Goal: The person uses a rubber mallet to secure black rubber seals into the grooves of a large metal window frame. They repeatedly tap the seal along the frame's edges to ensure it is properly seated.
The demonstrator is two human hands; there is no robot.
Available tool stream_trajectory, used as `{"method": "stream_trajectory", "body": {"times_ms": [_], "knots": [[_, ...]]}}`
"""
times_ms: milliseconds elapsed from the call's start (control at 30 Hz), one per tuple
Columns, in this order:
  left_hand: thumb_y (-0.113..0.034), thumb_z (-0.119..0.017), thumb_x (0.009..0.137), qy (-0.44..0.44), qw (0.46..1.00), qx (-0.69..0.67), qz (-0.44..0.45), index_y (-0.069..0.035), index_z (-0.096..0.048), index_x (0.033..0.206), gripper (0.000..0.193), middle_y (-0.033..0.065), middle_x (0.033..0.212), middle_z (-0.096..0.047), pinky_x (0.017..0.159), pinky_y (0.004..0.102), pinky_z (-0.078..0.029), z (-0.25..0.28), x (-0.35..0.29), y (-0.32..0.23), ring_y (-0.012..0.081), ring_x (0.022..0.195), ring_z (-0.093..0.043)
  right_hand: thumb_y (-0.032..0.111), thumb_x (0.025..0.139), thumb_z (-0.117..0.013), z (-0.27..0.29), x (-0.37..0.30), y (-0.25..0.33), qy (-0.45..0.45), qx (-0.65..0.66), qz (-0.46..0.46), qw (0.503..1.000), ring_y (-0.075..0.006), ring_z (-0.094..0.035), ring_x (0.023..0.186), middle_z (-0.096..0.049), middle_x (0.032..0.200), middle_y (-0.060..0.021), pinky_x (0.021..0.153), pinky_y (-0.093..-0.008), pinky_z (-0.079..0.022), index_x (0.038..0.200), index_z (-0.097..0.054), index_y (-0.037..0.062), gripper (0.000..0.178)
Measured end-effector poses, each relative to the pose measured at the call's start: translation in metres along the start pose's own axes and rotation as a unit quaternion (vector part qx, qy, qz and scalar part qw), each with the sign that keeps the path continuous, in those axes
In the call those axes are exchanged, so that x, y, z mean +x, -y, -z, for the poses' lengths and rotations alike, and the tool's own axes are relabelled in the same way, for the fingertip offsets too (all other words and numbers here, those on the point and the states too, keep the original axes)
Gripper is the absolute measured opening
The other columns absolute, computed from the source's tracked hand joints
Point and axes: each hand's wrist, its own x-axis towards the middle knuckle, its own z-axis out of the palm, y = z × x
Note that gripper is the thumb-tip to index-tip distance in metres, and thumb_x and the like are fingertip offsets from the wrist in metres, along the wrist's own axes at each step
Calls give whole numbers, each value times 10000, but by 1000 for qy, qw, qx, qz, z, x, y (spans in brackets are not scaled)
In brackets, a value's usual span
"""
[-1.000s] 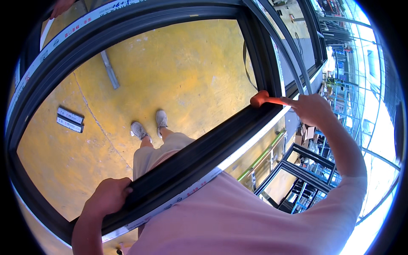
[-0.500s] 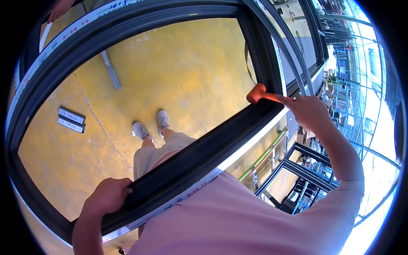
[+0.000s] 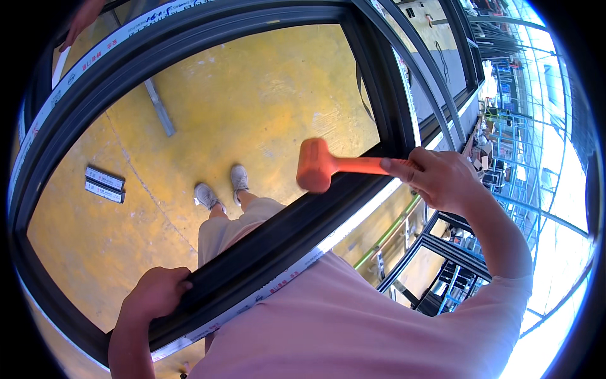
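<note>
A large black window frame (image 3: 278, 243) surrounds the view of my feet, with its near bar running across in front of my body. My left hand (image 3: 154, 294) is closed over that near bar close to its left corner, the thumb on the inner edge. In my right hand (image 3: 439, 179) is the handle of an orange mallet (image 3: 315, 165). The mallet's head is over the near bar's inner edge, left of the right corner; whether it touches the bar I cannot tell. White protective film with print covers the frame's outer sides.
On the yellow floor (image 3: 252, 95) lie two short labelled profile pieces (image 3: 105, 184) and a grey metal strip (image 3: 159, 108). Another person's hand (image 3: 82, 24) shows at the far left. More dark frames (image 3: 442, 252) stand to the right, before cluttered racks (image 3: 511, 126).
The mallet has moved left and nearer to me, away from the frame's right corner, and its head looks larger. My left hand keeps its place on the bar.
</note>
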Motion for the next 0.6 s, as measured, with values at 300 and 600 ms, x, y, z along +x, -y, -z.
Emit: {"method": "stream_trajectory", "body": {"times_ms": [300, 600], "knots": [[-225, -614, 968, 10, 1000, -6, 2, -71, -705, 1127, 240, 219, 1031, -709, 876, 473, -522, 4, -2, -2, 419, 995, -665, 159, 1040, -522, -29, 13, -42, 44, -34, -171, 984, -289, -692, 701, -680, 901, -103, 676, -406, -548, 1566, -401, 314, 562], [-211, -616, 968, 22, 1000, -20, 7, -67, -705, 1131, 235, 215, 1065, -709, 904, 468, -519, 8, 1, -4, 417, 1026, -664, 273, 1084, -481, -27, 55, -58, 126, 207, -186, 952, -230, -638, 634, -650, 754, -112, 688, -389, -510, 1484, -544, 259, 405]]}}
